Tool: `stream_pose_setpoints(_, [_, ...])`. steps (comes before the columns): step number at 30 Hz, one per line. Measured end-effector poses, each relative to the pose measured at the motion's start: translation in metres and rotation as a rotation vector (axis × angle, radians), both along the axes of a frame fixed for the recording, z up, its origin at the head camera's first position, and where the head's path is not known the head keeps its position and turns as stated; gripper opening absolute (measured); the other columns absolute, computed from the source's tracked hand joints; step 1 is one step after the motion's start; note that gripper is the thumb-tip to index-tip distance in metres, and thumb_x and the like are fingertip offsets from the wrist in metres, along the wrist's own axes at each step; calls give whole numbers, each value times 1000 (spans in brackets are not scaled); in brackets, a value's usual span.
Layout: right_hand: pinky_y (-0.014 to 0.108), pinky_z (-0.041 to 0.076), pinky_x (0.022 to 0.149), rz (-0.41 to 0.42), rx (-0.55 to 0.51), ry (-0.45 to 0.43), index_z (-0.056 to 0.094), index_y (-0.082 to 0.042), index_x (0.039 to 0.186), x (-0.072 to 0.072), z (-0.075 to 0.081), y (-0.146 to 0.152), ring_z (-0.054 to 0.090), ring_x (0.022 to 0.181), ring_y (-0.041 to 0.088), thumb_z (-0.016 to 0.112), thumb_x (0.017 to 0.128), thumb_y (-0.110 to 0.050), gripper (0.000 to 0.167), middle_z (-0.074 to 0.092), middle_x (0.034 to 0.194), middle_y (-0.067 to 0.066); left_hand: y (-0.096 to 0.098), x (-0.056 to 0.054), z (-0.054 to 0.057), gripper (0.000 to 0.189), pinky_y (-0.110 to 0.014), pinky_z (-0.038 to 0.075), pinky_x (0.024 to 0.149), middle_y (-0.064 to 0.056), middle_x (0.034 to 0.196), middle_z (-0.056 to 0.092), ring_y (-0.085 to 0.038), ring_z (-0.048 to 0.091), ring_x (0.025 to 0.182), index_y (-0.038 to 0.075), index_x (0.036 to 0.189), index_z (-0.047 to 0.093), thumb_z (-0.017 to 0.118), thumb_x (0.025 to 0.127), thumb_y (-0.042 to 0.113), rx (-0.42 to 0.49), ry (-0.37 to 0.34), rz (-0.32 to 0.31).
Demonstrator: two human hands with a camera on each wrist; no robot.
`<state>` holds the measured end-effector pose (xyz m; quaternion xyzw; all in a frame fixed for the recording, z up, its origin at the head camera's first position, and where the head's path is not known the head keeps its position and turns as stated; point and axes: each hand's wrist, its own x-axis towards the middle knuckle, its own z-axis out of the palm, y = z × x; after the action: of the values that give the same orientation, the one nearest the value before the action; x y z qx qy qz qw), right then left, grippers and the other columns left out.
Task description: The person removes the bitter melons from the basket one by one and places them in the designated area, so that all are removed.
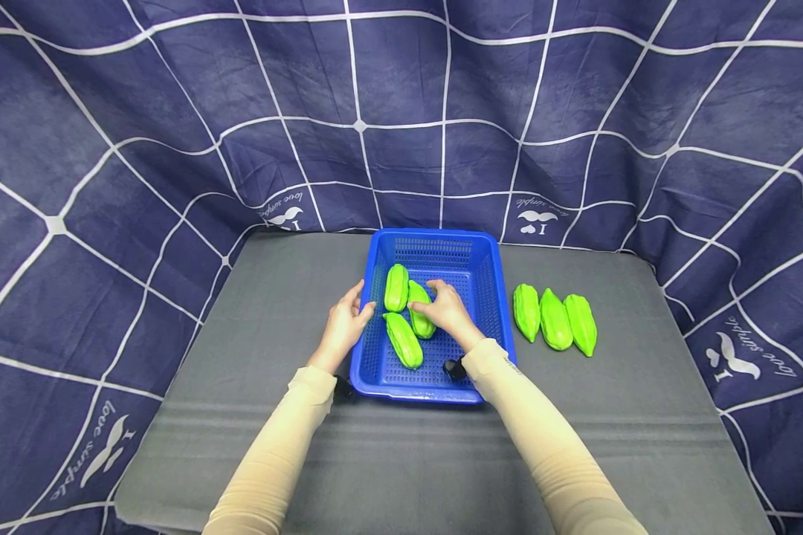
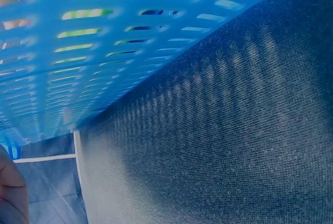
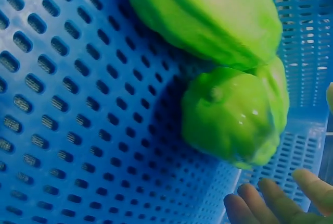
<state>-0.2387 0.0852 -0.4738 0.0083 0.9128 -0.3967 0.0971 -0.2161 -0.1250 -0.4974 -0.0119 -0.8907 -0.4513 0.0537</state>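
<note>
Head: ridged green vegetables (image 1: 404,342); perforated plastic basket (image 1: 415,393)

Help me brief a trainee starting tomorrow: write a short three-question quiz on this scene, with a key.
1. How many green items lie in the blue basket?
2. True or false: the left hand is over the basket's centre.
3. On the grey table, the other three green items lie where?
A) left of the basket
B) right of the basket
C) beyond its far wall

Key: 1. Three. 2. False; it is at the left side. 3. B.
</note>
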Motion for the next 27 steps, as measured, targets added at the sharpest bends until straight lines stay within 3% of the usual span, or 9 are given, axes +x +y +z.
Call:
stream_pose_setpoints(12, [48, 41, 106, 3, 35, -51, 42, 2, 143, -1, -10, -4, 51, 125, 39, 78, 81, -34, 80, 51, 135, 27, 1, 1, 2, 56, -30, 42, 67, -9, 89, 53, -20, 51, 75, 3, 144, 48, 64, 93, 17, -4, -8, -1])
stream_pose_setpoints(20, [48, 37, 111, 11, 77, -126, 39, 6, 144, 0, -11, -3, 47, 131, 40, 78, 81, -31, 83, 50, 139, 29, 1, 2, 1, 56, -31, 42, 69, -10, 90, 53, -21, 51, 77, 3, 145, 48, 64, 94, 17, -5, -12, -3])
stream_pose_setpoints(27, [47, 41, 107, 29, 81, -140, 40, 6, 142, 2, -14, -2, 53, 125, 38, 77, 81, -29, 80, 55, 134, 27, 2, 2, 3, 55, -30, 41, 68, -10, 89, 52, -20, 51, 76, 3, 145, 48, 64, 94, 17, 0, -12, 2])
